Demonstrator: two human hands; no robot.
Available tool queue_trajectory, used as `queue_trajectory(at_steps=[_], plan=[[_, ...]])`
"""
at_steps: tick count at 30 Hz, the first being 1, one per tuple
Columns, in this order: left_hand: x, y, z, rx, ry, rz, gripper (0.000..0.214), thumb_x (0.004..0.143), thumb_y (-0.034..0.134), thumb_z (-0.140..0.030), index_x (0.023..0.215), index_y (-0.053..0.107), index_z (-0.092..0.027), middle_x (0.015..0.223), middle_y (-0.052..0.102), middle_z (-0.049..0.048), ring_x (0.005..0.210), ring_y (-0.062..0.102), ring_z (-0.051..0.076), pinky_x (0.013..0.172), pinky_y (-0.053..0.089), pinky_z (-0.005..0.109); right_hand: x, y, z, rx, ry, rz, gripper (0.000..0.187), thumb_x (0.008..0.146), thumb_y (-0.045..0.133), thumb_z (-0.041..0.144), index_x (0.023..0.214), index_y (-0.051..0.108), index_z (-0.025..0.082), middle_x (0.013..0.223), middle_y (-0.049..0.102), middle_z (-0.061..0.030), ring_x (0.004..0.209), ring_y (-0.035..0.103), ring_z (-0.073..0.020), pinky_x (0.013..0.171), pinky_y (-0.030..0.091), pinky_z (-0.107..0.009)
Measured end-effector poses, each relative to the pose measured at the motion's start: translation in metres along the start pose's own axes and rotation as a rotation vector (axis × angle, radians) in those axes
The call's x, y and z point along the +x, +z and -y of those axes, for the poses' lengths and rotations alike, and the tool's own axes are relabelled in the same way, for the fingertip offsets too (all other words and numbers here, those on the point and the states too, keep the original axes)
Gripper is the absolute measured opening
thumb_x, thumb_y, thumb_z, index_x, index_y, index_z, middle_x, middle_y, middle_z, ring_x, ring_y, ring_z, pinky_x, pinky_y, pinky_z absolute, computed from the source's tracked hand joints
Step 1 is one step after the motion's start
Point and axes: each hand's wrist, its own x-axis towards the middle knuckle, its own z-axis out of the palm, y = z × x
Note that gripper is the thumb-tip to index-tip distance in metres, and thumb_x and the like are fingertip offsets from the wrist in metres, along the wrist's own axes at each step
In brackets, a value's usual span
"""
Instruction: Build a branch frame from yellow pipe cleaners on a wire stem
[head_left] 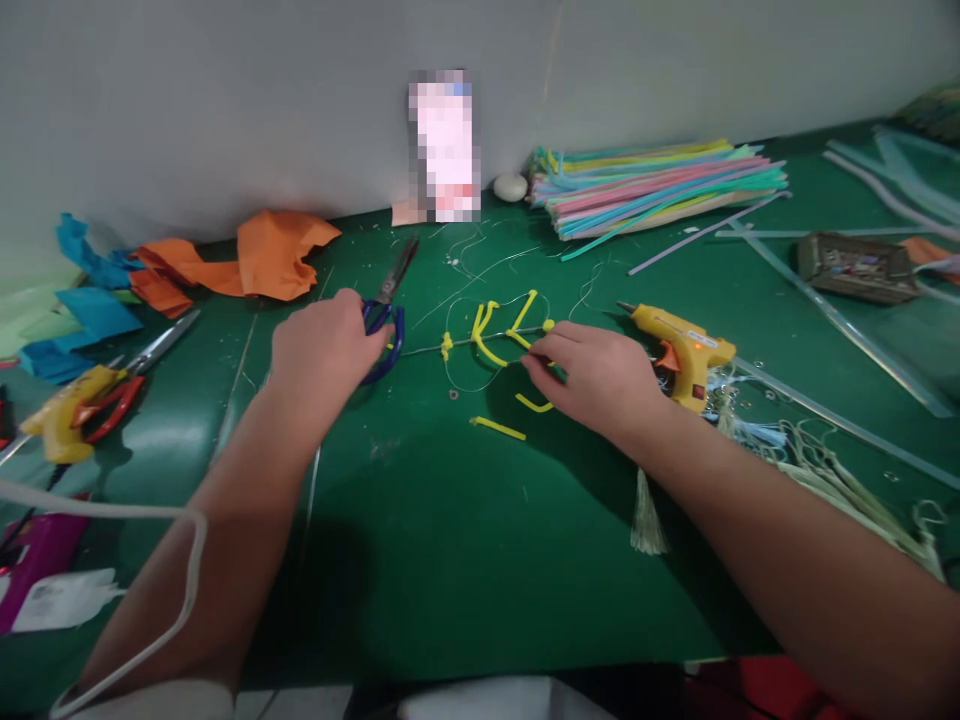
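Note:
My left hand [322, 345] is closed round the blue handles of a pair of scissors [391, 275], whose blades point away from me. To its right, a thin wire strung with short yellow pipe cleaner pieces [491, 340] runs across the green table, with fine clear thread looped about it. Over the right end of that wire, my right hand [592, 375] has thumb and fingertips pinched together; what they hold is hidden. A curved yellow piece [532, 403] lies just below those fingers. Nearer to me rests a loose straight yellow piece [499, 429].
A yellow glue gun [682, 350] lies right of my right hand, near pale tassels [649, 520]. Coloured pipe cleaners [660, 190] are bundled at the back. Orange paper [277, 255], another glue gun [75, 410] and red-handled scissors [120, 405] sit left. A blurred-out phone [445, 145] leans on the wall.

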Motion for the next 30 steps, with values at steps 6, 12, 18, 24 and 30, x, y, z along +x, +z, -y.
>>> queue_trajectory(at_steps=[6,12,18,24,30], plan=[[0.022,0.021,0.016,-0.069,0.005,0.197,0.053,0.082,0.052,-0.063,0.105,0.067,-0.018,0.097,0.072,0.0192,0.088,0.068,0.038,0.068,0.051,0.044,0.004,0.007,-0.007,-0.031,0.004,0.105,0.021,0.092,0.055,0.023,0.099,0.074,0.016,0.105,0.070,-0.0116,0.092,0.060,-0.0253,0.070,0.041,-0.036],[0.021,0.015,0.020,-0.118,-0.034,0.134,0.054,0.084,0.050,-0.060,0.116,0.063,-0.018,0.110,0.071,0.0201,0.100,0.066,0.040,0.077,0.052,0.048,0.007,0.011,-0.009,-0.011,-0.054,0.245,0.025,0.093,0.051,0.018,0.095,0.075,0.020,0.101,0.069,-0.0089,0.086,0.058,-0.0221,0.065,0.036,-0.034],[0.018,-0.001,0.026,-0.134,-0.100,0.081,0.054,0.085,0.049,-0.060,0.118,0.062,-0.019,0.117,0.069,0.0189,0.111,0.063,0.042,0.087,0.050,0.051,0.006,0.010,-0.007,-0.042,-0.069,0.231,0.019,0.087,0.055,0.016,0.090,0.074,0.018,0.099,0.068,-0.0097,0.087,0.058,-0.0230,0.068,0.036,-0.035],[0.017,-0.004,0.025,-0.092,-0.095,0.110,0.052,0.085,0.051,-0.056,0.119,0.061,-0.019,0.119,0.069,0.0180,0.111,0.063,0.041,0.087,0.050,0.049,0.007,0.009,-0.006,-0.051,-0.065,0.245,0.018,0.080,0.055,0.012,0.084,0.071,0.017,0.094,0.067,-0.0098,0.086,0.056,-0.0235,0.067,0.035,-0.036],[0.019,0.004,0.025,-0.024,-0.021,0.185,0.051,0.083,0.055,-0.053,0.120,0.061,-0.018,0.112,0.070,0.0188,0.102,0.065,0.039,0.079,0.052,0.046,0.007,0.009,-0.008,-0.036,-0.123,0.265,0.017,0.076,0.054,0.011,0.081,0.069,0.017,0.096,0.066,-0.0084,0.086,0.056,-0.0225,0.069,0.035,-0.036]])
